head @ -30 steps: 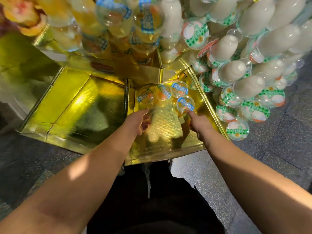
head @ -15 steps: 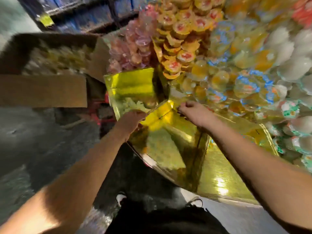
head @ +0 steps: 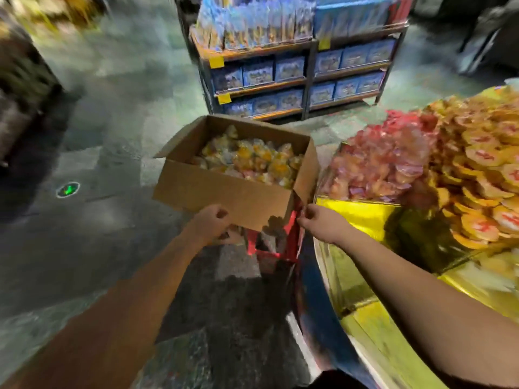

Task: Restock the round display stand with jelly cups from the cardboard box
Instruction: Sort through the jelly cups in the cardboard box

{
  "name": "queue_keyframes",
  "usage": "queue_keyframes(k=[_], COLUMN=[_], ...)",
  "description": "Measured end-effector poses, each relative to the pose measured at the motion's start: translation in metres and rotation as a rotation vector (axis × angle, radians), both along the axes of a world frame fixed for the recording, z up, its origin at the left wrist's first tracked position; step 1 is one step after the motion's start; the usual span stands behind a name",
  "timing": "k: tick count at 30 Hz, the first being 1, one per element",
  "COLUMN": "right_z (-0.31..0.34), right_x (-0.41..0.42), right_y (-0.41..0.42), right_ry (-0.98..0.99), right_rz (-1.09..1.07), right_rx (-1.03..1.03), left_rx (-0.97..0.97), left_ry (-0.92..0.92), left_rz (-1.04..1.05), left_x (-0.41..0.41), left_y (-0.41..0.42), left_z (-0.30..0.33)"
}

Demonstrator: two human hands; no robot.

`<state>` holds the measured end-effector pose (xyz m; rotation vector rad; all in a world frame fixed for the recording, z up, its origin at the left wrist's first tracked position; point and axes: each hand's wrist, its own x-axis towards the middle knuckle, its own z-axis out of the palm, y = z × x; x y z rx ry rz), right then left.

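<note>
Both arms reached forward toward an open cardboard box (head: 224, 192). The left hand (head: 209, 223) hovered just below the near wall of the box, its fingers curled loosely inward; it seemed to hold nothing, though motion blur made the fingertips hard to read. The right hand (head: 317, 221) sat at the box's near right corner, beside its folded-out flap, with thumb and fingers drawn together as if pinching something small; whether anything lay between them could not be told.

Beyond both hands, inside the box, lay a heap of jelly cups (head: 252, 161), yellow and orange under clear wrapping, filling it nearly to the rim. Under the box and between the two hands stood a red crate (head: 276, 245), on which the box appeared to rest.

To the right of the right hand curved the round display stand (head: 362, 217), its gold foil compartment bare just beside the wrist. Farther right and beyond it were piled pink cups (head: 373, 164) and a mound of orange-lidded cups (head: 483, 175).

Well beyond the box, across the grey floor (head: 112, 136), stood a shelf rack (head: 303, 74) stacked with blue packets.
</note>
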<state>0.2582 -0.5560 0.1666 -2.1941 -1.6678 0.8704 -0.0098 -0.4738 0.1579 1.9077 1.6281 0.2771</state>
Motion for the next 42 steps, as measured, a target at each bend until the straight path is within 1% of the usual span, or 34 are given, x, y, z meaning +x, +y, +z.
queue_keyframes(k=[4,7,10,13,17,22,25,27,29,32,35,39,42], right_z=[-0.010,-0.024,-0.047,-0.068,-0.089,-0.103,-0.113,-0.122,-0.129,-0.145,-0.165,-0.190,-0.203], right_x=[-0.011,-0.009,0.001,0.011,0.021,0.021,0.011,-0.001,-0.015,-0.037,-0.057,-0.077,-0.085], right_y=[0.059,0.110,0.172,0.242,0.325,0.406,0.448,0.473,0.496,0.528,0.556,0.576,0.580], right_ry=[-0.067,-0.101,-0.095,-0.079,-0.087,-0.055,-0.039,-0.033,0.026,0.120,0.166,0.206,0.195], right_rz=[0.040,0.032,0.017,-0.011,-0.031,-0.107,-0.156,-0.156,-0.193,-0.306,-0.446,-0.644,-0.741], right_rx=[-0.028,-0.066,-0.070,-0.061,-0.107,-0.175,-0.251,-0.312,-0.344,-0.329,-0.323,-0.308,-0.247], left_rx=[0.004,0.009,0.001,0.009,-0.055,-0.127,-0.159,-0.181,-0.184,-0.193,-0.192,-0.110,-0.014], left_ry=[0.029,0.065,0.095,0.081,0.088,0.122,0.204,0.277,0.315,0.382,0.445,0.470,0.460], left_rz=[-0.007,-0.052,-0.097,-0.091,-0.033,-0.011,-0.018,-0.060,-0.121,-0.277,-0.445,-0.588,-0.630], left_x=[-0.014,-0.011,-0.003,0.009,0.024,0.027,0.029,0.031,0.034,0.040,0.047,0.045,0.043], left_y=[0.052,0.096,0.155,0.225,0.305,0.379,0.419,0.440,0.460,0.488,0.511,0.527,0.535], left_z=[-0.006,-0.015,-0.027,-0.039,-0.057,-0.079,-0.097,-0.110,-0.123,-0.143,-0.169,-0.197,-0.211])
